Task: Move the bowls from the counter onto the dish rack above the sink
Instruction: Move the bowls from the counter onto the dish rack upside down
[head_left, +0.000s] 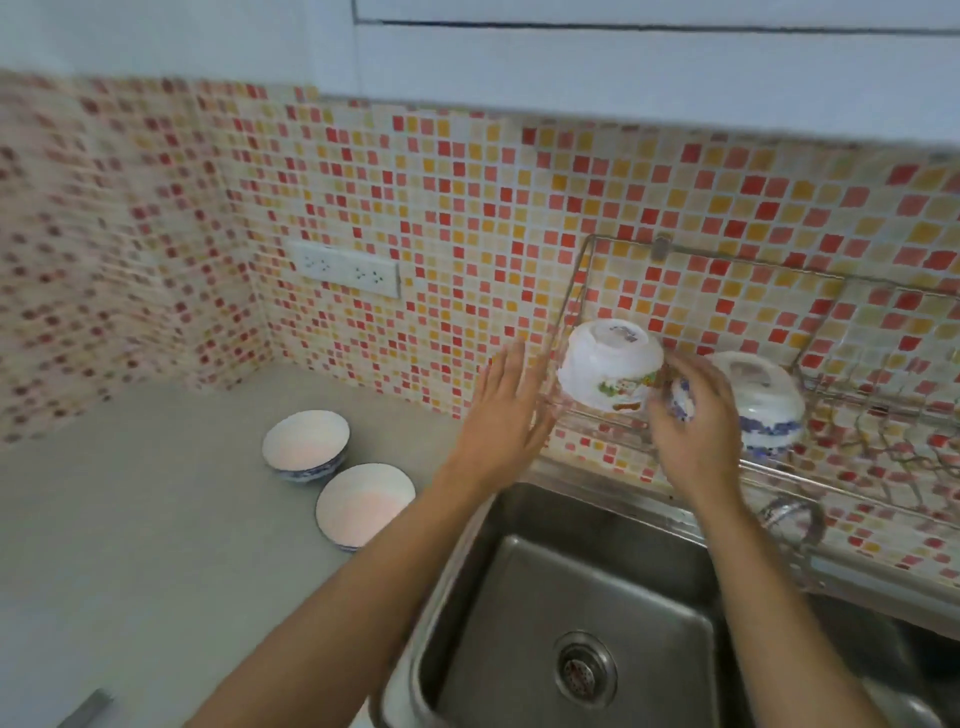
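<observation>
Kitchen, mosaic tile wall (415, 208), grey counter (130, 519), steel sink (571, 597) empty. Two bowls upside down on wire dish rack (727, 467) above sink: flower-print bowl (608, 369), blue-white bowl (763, 400) beside it. Two upright bowls on counter, both empty: far bowl (305, 444), near bowl (363, 503). Left hand (506, 415) open, fingers spread, just left of flower-print bowl, holding nothing. Right hand (696, 431) between racked bowls, fingers loosely curled; grip cannot tell.

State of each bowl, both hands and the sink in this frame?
Colourful bowl: upside down on rack.
Blue-patterned bowl: upside down on rack.
Two counter bowls: upright, empty.
Left hand: open, empty.
Right hand: beside colourful bowl, grip unclear.
Sink: empty.
</observation>
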